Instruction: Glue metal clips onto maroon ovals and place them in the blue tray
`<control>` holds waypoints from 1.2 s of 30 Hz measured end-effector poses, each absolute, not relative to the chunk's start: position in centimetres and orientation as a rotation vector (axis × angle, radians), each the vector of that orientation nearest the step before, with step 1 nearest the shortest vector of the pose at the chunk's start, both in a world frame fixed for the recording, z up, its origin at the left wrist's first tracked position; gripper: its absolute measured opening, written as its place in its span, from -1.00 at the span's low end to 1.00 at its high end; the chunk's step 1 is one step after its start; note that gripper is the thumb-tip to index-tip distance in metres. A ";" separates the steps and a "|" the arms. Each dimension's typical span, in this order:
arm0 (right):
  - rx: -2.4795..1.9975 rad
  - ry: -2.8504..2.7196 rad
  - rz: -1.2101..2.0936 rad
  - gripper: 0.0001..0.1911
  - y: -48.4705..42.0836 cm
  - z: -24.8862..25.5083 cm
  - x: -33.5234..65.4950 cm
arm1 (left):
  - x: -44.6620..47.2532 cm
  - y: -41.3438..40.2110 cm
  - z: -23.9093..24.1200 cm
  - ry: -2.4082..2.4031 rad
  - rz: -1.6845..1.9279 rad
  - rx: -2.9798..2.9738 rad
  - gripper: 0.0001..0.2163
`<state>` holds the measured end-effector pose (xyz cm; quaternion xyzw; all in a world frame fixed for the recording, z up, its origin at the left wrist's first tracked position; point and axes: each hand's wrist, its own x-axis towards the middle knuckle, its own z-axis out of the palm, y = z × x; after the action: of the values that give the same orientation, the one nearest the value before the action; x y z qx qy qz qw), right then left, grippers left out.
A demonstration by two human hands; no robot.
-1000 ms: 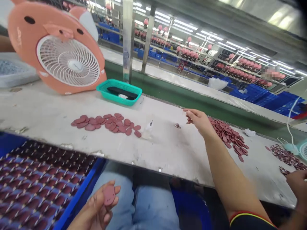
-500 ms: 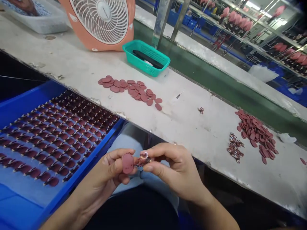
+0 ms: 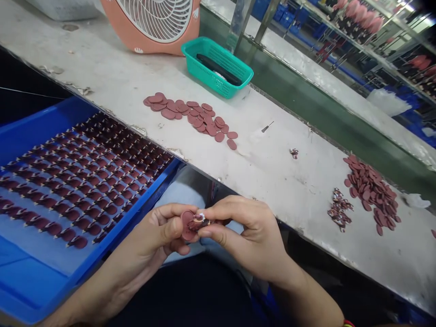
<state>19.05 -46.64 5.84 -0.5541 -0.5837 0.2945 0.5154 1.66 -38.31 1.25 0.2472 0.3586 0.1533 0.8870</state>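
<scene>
A maroon oval pad (image 3: 187,226), long axis upright, sits in the narrow pinch of the left hand (image 3: 153,232); the right hand (image 3: 254,236) pinches a small beaded piece (image 3: 199,220) against it.

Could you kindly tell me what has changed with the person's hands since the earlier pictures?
The right hand has come back from the table, where it reached beside a heap of discs, and now pinches a small piece against the pink disc. The left hand has risen from over the lap, holding that disc. The blue tray and the discs on the table stayed as they were.
</scene>
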 end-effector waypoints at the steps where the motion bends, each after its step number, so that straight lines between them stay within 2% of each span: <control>1: -1.331 -1.414 0.698 -0.79 -46.6 5.9 19.1 | 1.7 -38.3 1.3 0.739 0.314 0.514 -0.62; 14: -1.379 -1.549 0.562 -0.87 -46.8 6.2 18.7 | 2.1 -38.5 2.3 0.813 0.325 0.503 -0.58; 26: -1.398 -1.371 0.724 -0.92 -46.2 5.5 18.7 | 2.0 -38.5 2.3 0.815 0.358 0.432 -0.60; 36: -1.348 -1.472 0.681 -0.93 -46.3 5.6 19.0 | 2.1 -38.5 1.6 0.858 0.317 0.413 -0.56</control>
<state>18.95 -46.27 5.57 -0.5559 -0.6070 0.2806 0.4937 2.07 -38.48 1.63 0.1982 0.4114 0.1520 0.8766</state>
